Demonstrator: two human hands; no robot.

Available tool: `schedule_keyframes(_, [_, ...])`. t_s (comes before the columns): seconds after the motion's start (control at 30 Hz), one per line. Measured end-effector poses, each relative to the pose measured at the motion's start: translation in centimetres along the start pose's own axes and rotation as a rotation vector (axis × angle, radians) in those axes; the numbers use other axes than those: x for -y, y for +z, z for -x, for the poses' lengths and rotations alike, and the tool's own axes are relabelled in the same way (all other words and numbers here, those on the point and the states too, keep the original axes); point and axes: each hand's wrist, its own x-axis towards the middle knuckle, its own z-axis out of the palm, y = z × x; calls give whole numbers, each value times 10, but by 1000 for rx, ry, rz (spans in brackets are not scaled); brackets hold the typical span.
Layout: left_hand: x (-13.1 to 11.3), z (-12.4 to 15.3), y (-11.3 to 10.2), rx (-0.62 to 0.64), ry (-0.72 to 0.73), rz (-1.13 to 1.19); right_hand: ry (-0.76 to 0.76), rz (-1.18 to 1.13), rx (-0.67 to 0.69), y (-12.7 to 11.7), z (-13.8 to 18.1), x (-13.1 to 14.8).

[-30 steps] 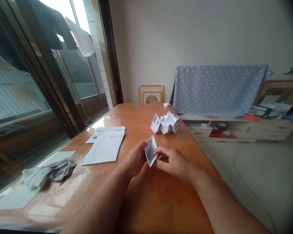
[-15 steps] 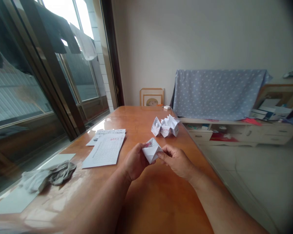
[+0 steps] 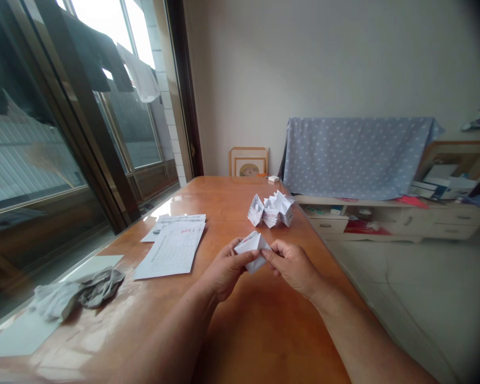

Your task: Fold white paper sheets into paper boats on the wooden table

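A folded white paper piece (image 3: 251, 243) with pointed corners is held above the wooden table. My left hand (image 3: 229, 269) grips it from the left, thumb pressed across its front face and fingers behind. At its right edge my right hand (image 3: 290, 264) pinches the paper between thumb and forefinger. Beyond my hands stand several folded paper pieces (image 3: 278, 209), nested together in rows with their points up; printed marks show on some of them.
On the left of the wooden table (image 3: 224, 197) lie printed sheets (image 3: 176, 248). Grey cloth gloves (image 3: 100, 287) rest on pale sheets nearer to me. A small white box (image 3: 273, 178) sits at the far edge. A low cabinet (image 3: 424, 221) stands to the right.
My left thumb has moved from the paper's left side onto its front face. The folded paper has turned, so its opening shows less. The nested pieces stay where they were.
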Motion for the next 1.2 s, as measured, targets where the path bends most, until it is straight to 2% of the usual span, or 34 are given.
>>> schedule_keyframes(0.17, [2,-3,-2,-10,9,26,5,-41,-4,-3,0,4])
schedule_keyframes(0.37, [3,-2,-1,26,17,-11,-26,-95,-156,-7,-2,9])
schedule_keyframes(0.53, [4,0,1,74,4,-49,8,-191,-59,-7,-1,13])
schedule_keyframes(0.77, [4,0,2,103,-11,-70,35,-308,1,-8,0,14])
schedule_keyframes(1.2, [2,1,3,144,-20,-101,61,-373,-7,-7,2,15])
